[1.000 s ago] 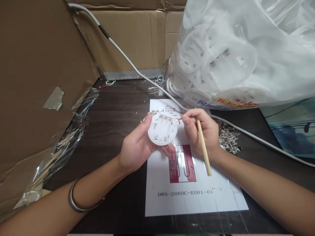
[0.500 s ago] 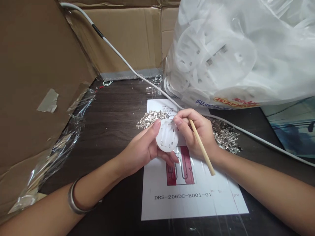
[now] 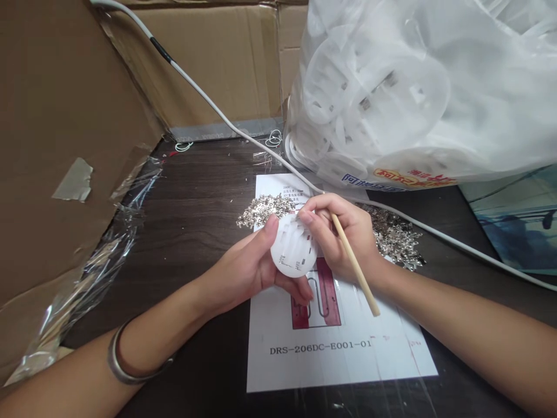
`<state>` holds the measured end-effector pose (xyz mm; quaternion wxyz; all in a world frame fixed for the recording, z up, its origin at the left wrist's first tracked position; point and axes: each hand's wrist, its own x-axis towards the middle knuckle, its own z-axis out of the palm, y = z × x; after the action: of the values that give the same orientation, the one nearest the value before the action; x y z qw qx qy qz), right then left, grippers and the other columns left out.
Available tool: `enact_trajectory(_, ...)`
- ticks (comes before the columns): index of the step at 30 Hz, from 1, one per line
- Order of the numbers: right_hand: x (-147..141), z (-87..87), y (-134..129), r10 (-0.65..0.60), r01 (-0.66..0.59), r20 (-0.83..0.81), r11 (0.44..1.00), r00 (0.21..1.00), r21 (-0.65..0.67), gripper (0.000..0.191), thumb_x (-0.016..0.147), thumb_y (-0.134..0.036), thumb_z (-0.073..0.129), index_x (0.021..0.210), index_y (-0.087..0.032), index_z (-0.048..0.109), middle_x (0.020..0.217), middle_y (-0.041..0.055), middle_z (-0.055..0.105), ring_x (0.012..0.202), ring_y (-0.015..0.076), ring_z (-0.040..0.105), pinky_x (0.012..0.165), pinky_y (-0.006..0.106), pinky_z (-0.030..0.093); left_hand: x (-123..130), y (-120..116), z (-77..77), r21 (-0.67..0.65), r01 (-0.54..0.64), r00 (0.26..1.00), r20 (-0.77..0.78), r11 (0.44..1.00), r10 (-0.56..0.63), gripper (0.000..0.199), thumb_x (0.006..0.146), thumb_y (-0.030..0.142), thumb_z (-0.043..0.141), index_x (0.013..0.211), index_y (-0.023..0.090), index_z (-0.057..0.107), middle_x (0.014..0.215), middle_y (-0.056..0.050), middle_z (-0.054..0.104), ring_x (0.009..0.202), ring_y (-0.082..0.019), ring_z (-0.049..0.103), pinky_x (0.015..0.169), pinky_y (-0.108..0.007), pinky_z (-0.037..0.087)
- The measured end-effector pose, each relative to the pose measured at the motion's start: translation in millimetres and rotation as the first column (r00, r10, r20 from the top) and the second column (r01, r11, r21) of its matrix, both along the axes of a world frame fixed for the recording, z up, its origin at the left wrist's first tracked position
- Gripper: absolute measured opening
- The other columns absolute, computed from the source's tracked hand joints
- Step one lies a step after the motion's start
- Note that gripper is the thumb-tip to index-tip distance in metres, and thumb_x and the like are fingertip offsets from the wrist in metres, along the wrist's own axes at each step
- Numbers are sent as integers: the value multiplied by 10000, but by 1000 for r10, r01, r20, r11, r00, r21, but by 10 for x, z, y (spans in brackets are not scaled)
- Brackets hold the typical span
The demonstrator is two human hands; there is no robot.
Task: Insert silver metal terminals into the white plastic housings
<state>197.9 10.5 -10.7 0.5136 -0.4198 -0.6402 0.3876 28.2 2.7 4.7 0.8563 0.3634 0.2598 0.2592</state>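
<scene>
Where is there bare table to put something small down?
The widest patch of dark table lies between the left cardboard, left forearm and left metal pile. A smaller one lies between that forearm and the printed sheet. It's crowded around the left hand, right hand, white disc, wooden stick and right metal pile; the bag fills the back right.

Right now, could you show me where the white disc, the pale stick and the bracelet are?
White disc (image 3: 293, 247): head view, on the middle of its face.
Pale stick (image 3: 355, 265): head view, about halfway along its visible length.
Bracelet (image 3: 114, 360): head view, on the outer surface of its band.
</scene>
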Motion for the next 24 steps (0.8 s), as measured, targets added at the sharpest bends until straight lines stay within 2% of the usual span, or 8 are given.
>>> enact_trajectory(5, 3, 15, -6, 25, -25, 20, 1000, 999, 19, 90, 883, -256, 618, 821, -193, 600, 537, -78, 441, 471, 60, 393, 481, 218, 366, -8, 14, -18, 13, 23, 1000, -1, 1000, -23, 638, 836, 703, 487, 941, 99, 662, 669, -114, 731, 621, -197, 725, 622, -255, 611)
enact_trajectory(10, -2, 4, -3, -10, 10, 32, 1000, 999, -3, 118, 862, -293, 643, 800, -198, 609, 517, -82, 394, 466, 68, 368, 485, 230, 357, -13, 15, -40, 20, 14, 1000, -23, 1000, -14, 648, 843, 715, 455, 964, 109, 648, 632, -105, 723, 579, -200, 716, 600, -270, 611)
enact_trajectory(14, -9, 8, 0, -5, 5, 42, 1000, 999, -10, 125, 844, -284, 651, 781, -191, 597, 475, -97, 360, 437, 62, 323, 466, 226, 335, -16, 22, -36, 48, -27, 998, -62, 999, 30, 677, 867, 720, 390, 887, 100, 663, 564, -82, 680, 522, -178, 687, 544, -241, 594)
enact_trajectory(21, 3, 36, -26, 17, -40, 222, 994, 975, 99, 132, 863, -259, 595, 759, -192, 552, 448, -102, 334, 416, 62, 314, 453, 217, 306, 12, 26, -14, 27, -67, 991, -111, 997, 69, 633, 785, 723, 547, 776, 101, 665, 552, -68, 663, 473, -158, 651, 480, -226, 570)
enact_trajectory(24, 2, 32, -33, 30, -54, 230, 994, 973, 100, 131, 873, -253, 582, 766, -194, 534, 460, -99, 356, 417, 62, 329, 452, 212, 306, 28, 28, -32, 49, -64, 991, -114, 997, 70, 644, 797, 730, 518, 815, 103, 664, 561, -75, 669, 499, -170, 665, 499, -240, 576)
